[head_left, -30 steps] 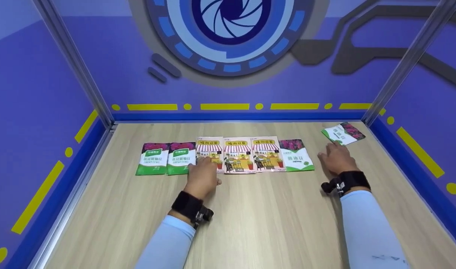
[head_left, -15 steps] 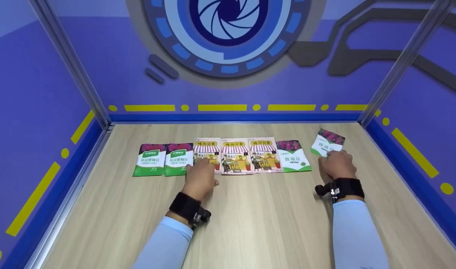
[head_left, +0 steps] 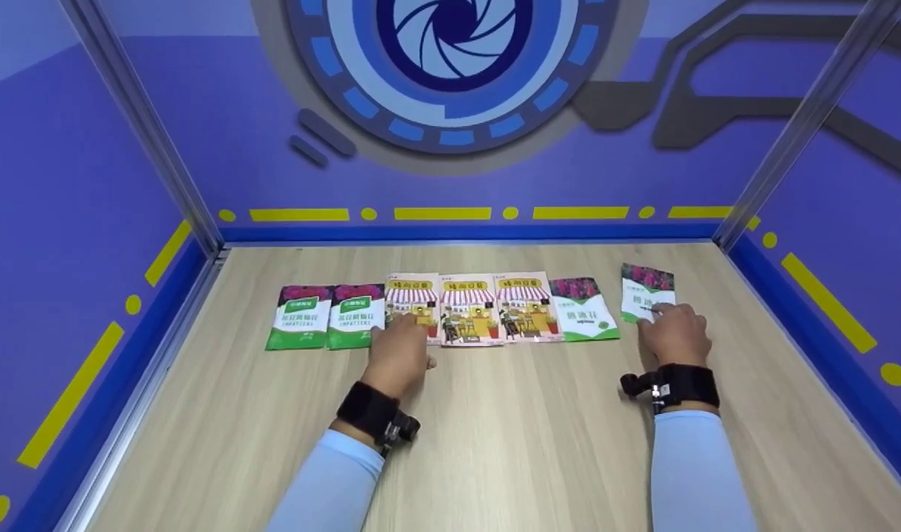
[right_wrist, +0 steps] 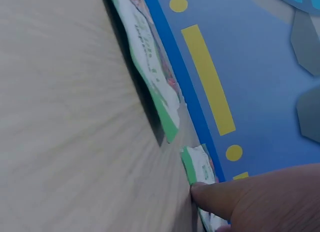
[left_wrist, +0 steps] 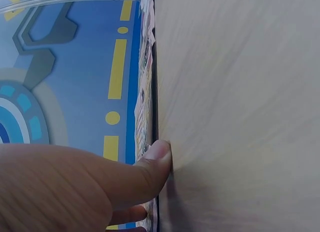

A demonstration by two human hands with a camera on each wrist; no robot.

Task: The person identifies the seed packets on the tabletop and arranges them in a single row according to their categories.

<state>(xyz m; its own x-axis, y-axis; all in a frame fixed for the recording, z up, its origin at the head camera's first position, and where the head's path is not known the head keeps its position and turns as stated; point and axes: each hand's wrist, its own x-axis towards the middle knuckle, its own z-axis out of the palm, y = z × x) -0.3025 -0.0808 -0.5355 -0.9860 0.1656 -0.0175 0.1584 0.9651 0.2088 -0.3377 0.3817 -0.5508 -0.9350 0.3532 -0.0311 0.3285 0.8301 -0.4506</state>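
Observation:
Several seed packets lie side by side in a row on the table. On the left are two green-and-white flower packets (head_left: 300, 318); three pink packets (head_left: 469, 310) with a striped awning print fill the middle. A white flower packet (head_left: 585, 309) ends the row. My left hand (head_left: 399, 355) rests on the leftmost pink packet, its thumb (left_wrist: 155, 164) at the near edge and its fingertips mostly hidden. To the right, apart from the row, my right hand (head_left: 676, 336) holds a matching white flower packet (head_left: 646, 284) by its near edge, thumb (right_wrist: 212, 197) against the green border.
The wooden table (head_left: 509, 443) is enclosed by a blue-purple printed back wall (head_left: 450, 185) and side walls, with metal posts at the corners. Each wrist wears a black strap with a small camera.
My right hand has drawn its seed packet from the far right corner toward me and leftward, turning it more upright in line with the row. The left hand has stayed in place.

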